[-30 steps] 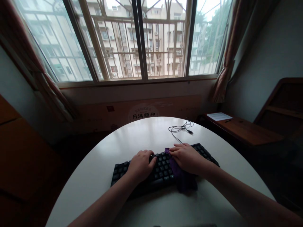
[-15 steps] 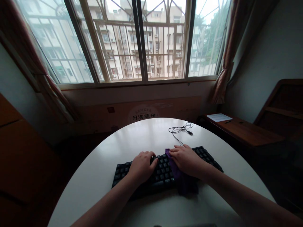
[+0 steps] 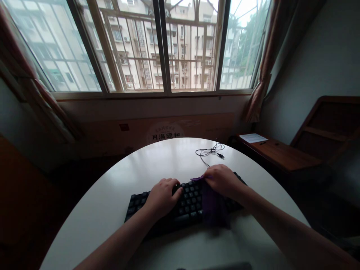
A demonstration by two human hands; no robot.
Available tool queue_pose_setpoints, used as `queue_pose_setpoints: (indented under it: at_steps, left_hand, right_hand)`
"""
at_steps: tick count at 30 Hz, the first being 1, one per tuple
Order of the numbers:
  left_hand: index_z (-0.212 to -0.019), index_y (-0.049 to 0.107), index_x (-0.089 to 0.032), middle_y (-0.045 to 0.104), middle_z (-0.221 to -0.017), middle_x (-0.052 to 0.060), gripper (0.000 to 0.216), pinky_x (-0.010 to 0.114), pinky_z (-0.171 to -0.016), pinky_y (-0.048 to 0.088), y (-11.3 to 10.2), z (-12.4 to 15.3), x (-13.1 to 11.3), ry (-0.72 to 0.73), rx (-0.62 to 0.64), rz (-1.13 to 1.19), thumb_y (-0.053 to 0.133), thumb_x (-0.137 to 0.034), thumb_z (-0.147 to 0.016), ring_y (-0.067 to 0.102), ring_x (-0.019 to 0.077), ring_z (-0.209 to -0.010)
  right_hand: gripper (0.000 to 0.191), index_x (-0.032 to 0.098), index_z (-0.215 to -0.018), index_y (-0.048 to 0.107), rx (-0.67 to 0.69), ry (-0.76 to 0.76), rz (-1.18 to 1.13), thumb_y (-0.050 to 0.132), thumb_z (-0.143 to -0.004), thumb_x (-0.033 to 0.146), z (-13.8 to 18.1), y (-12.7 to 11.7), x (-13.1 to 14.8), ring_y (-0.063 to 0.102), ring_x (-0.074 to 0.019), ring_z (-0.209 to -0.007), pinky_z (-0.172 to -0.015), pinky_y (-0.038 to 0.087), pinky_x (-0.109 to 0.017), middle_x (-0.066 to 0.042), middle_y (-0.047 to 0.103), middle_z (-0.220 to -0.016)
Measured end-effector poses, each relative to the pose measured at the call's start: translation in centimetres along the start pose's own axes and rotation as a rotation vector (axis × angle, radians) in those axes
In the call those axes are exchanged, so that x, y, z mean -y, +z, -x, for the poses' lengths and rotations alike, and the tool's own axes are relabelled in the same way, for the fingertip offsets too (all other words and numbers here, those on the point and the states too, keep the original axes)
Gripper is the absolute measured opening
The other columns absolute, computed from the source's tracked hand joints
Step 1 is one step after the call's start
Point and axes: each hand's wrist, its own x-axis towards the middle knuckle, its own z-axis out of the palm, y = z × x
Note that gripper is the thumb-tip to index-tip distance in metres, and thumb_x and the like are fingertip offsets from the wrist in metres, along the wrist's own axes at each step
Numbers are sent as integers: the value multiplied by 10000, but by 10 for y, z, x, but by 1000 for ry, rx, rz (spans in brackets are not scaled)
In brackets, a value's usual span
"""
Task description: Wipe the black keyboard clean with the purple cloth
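A black keyboard lies at a slight slant on the white round table. My left hand grips its back edge left of the middle, thumb on the keys and fingers curled at the far side. My right hand is closed on the top of a purple cloth, fingers bunched over the keyboard's right part. The cloth drapes down across the keys and past the front edge. Both hands cover some of the keys, and the undersides of my fingers are hidden.
The keyboard's black cable lies loosely coiled with its USB plug on the white table behind the keyboard. Beyond the table's right edge stands a wooden surface bearing a paper sheet. A dark object shows at the bottom edge.
My right hand has closed from lying flatter on the cloth to bunching it, and the cloth's upper part is raised. My left hand stays on the keyboard. The view has shifted slightly.
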Motion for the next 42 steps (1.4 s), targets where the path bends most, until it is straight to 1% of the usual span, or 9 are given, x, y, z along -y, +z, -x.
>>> queue_pose_setpoints:
  at_steps: [5,10,14,22,24,29,32,35,42]
  left_hand:
    - [-1015,663,-238,689,-1052,73,304,357,-840,447,-2,0,-1,-3,17,19,452,-423,-898,589,257,-1029]
    - [-1012,664,-237,686,-1044,69,295,355,-841,452,-1,0,3,22,12,27,462,-415,-892,591,251,-1018]
    - [-1007,662,-236,686,-1016,64,292,355,-837,456,-1,-1,5,57,27,31,461,-415,-895,593,245,-997]
    - [-1017,659,-237,683,-1024,65,304,364,-851,451,0,-3,5,58,27,29,451,-426,-902,591,245,-997]
    - [-1022,658,-236,682,-1032,66,307,365,-851,451,1,-3,6,59,27,27,449,-426,-902,590,248,-1002]
    - [-1019,661,-233,684,-1031,70,311,366,-858,450,1,-2,7,57,35,29,449,-427,-898,586,251,-1004]
    - [-1016,661,-237,683,-1031,68,309,367,-852,452,0,-2,5,52,32,33,450,-429,-898,585,252,-1002]
    - [-1013,659,-236,681,-1035,68,303,370,-848,454,-1,-1,4,50,34,33,452,-426,-898,584,255,-1008]
    - [-1019,653,-234,678,-1033,68,308,370,-850,451,1,-2,6,56,33,32,448,-433,-904,585,253,-1006]
  right_hand:
    - [171,161,-828,624,-247,295,-859,530,-743,277,-9,-30,-60,621,-198,-707,-715,485,-326,-43,673,-744]
    - [148,183,-852,538,-170,341,-1396,502,-733,263,-2,-47,-83,576,-166,-615,-628,489,-291,-14,610,-706]
    - [108,188,-817,495,49,264,-1461,514,-736,257,5,-46,-83,455,-113,-507,-488,379,-214,26,495,-635]
    - [349,145,-738,512,638,-76,-1365,800,-636,314,18,-44,-79,454,-98,-596,-526,336,-195,20,490,-647]
    - [381,163,-679,467,592,-166,-1484,814,-616,308,22,-43,-78,432,-94,-558,-512,333,-202,33,458,-600]
    - [380,205,-702,401,219,-294,-1756,762,-691,323,25,-43,-73,426,-107,-508,-475,358,-214,47,455,-561]
    - [352,210,-746,416,243,-257,-1667,757,-729,293,18,-43,-73,503,-128,-535,-494,397,-224,39,510,-583]
    - [305,195,-810,474,213,-54,-1520,766,-721,186,10,-39,-76,561,-116,-598,-532,403,-203,21,584,-701]
    - [209,158,-811,556,265,130,-1285,681,-666,74,2,-30,-76,506,-91,-618,-527,357,-189,11,565,-729]
